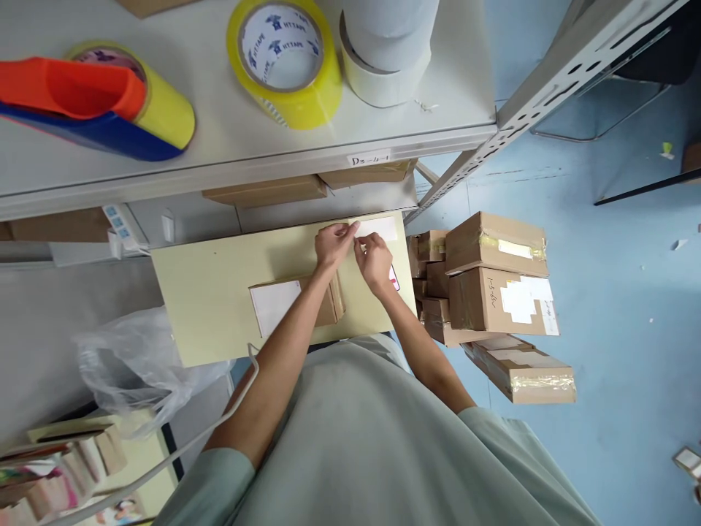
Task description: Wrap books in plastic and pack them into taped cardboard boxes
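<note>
Paper strip [384, 228] lies long axis sideways, hands [332, 246] [374, 261] curled at left end, grip unclear.

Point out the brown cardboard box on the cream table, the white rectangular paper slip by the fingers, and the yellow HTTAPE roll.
Brown cardboard box [327, 312]: head view, bare cardboard, right end.
White paper slip [383, 229]: head view, flat face.
Yellow HTTAPE roll [309, 104]: head view, outer side.

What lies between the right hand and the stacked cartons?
In the head view, a small flat item, partly hidden by the right hand, then the right edge of the table beside the cartons.
</note>
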### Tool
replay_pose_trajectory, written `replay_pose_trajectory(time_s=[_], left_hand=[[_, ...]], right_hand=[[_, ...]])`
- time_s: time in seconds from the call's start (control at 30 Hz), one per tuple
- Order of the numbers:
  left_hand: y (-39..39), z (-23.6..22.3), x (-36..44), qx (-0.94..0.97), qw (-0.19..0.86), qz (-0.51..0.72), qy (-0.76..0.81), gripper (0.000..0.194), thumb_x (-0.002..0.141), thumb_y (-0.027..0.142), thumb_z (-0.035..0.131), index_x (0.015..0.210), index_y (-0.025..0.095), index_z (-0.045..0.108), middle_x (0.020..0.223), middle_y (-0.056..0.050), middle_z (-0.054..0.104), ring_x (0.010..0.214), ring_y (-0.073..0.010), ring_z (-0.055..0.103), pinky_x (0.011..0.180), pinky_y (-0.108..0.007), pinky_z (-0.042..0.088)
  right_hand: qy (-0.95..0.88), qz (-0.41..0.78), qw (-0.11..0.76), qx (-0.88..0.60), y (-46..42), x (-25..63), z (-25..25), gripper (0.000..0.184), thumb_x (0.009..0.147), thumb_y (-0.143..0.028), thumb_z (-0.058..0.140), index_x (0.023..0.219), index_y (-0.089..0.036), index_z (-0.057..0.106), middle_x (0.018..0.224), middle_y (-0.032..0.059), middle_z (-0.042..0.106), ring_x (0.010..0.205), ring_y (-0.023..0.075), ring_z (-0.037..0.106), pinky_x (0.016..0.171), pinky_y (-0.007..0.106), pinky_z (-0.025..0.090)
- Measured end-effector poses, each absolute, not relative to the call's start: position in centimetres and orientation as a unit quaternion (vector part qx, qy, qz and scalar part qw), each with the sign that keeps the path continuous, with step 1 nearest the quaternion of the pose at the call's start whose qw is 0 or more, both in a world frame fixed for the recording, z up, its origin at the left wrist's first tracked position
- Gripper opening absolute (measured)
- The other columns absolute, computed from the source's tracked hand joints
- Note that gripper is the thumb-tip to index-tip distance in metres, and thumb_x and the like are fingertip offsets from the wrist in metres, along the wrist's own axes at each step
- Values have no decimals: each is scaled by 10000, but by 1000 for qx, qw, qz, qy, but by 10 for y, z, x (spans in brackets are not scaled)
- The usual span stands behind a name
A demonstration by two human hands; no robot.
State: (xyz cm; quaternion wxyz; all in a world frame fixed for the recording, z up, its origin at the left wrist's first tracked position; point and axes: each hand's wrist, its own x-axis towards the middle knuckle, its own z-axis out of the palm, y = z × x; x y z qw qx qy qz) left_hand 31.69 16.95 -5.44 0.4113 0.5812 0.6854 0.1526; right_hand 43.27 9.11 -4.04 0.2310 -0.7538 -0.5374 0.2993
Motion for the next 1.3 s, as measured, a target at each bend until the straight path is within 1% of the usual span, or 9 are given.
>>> replay_pose_trajectory(time_s=[0.13, 0.27, 0.33, 0.4, 0.5, 0.6, 0.87, 1.2, 1.3], left_hand=[[176, -46, 288, 565, 362, 150, 726, 444, 947, 519, 661, 628, 214, 614, 637, -17, 651, 719, -206, 646, 682, -302, 408], [179, -53, 266, 546, 354, 142, 745, 445, 938, 501, 646, 607, 221, 546, 585, 6, 567, 656, -181, 563, 641, -302, 357], [180, -57, 260, 541, 355, 139, 750, 436, 940, 510, 645, 622, 222, 564, 604, 1, 596, 681, -192, 584, 649, -300, 368], [182, -60, 256, 532, 359, 139, 754, 410, 947, 505, 641, 654, 220, 612, 651, -13, 657, 728, -211, 630, 677, -299, 402], [183, -62, 252, 525, 364, 140, 757, 373, 959, 490, 639, 719, 210, 694, 721, -32, 726, 799, -236, 686, 741, -302, 456], [183, -63, 246, 529, 367, 132, 754, 369, 965, 493, 641, 768, 200, 750, 745, -31, 752, 821, -243, 712, 779, -304, 482], [184, -66, 235, 528, 379, 122, 750, 359, 935, 493, 674, 943, 184, 857, 897, -57, 836, 912, -255, 766, 856, -304, 526], [187, -67, 236, 522, 380, 118, 754, 270, 933, 431, 694, 871, 202, 822, 867, -62, 816, 856, -253, 744, 834, -327, 518], [185, -67, 235, 530, 381, 110, 750, 259, 928, 425, 700, 834, 209, 807, 823, -54, 798, 843, -248, 734, 822, -317, 515]], right_hand=[[-614, 330, 239, -676, 90, 417, -43, 248, 1126, -349, 635, 1161, -194, 825, 1203, 117, 783, 1129, 269, 713, 1049, 360, 520], [-558, 388, 233, -696, 112, 427, -57, 253, 1140, -364, 600, 1122, -202, 794, 1095, 74, 809, 979, 213, 752, 934, 306, 535], [-500, 419, 213, -727, 131, 438, -67, 324, 1167, -401, 551, 1048, -202, 777, 984, 64, 817, 860, 194, 751, 840, 282, 534], [-449, 461, 183, -743, 152, 448, -78, 405, 1169, -401, 549, 882, -198, 749, 830, 51, 799, 721, 174, 725, 763, 264, 529], [-383, 522, 150, -747, 174, 457, -91, 529, 1171, -378, 542, 691, -199, 677, 594, 4, 690, 506, 125, 631, 662, 236, 511], [-352, 537, 140, -754, 183, 459, -102, 606, 1170, -383, 552, 599, -201, 642, 472, -32, 581, 415, 95, 558, 626, 216, 498], [-326, 550, 147, -755, 182, 461, -123, 555, 1105, -412, 681, 594, -195, 690, 421, -56, 534, 352, 76, 496, 544, 190, 489], [-266, 583, 178, -747, 185, 461, -131, 507, 1030, -481, 797, 636, -174, 708, 431, -50, 539, 340, 62, 458, 445, 182, 434], [-261, 592, 181, -741, 186, 462, -130, 514, 1064, -446, 756, 637, -165, 703, 423, -54, 527, 336, 54, 436, 430, 173, 414]])
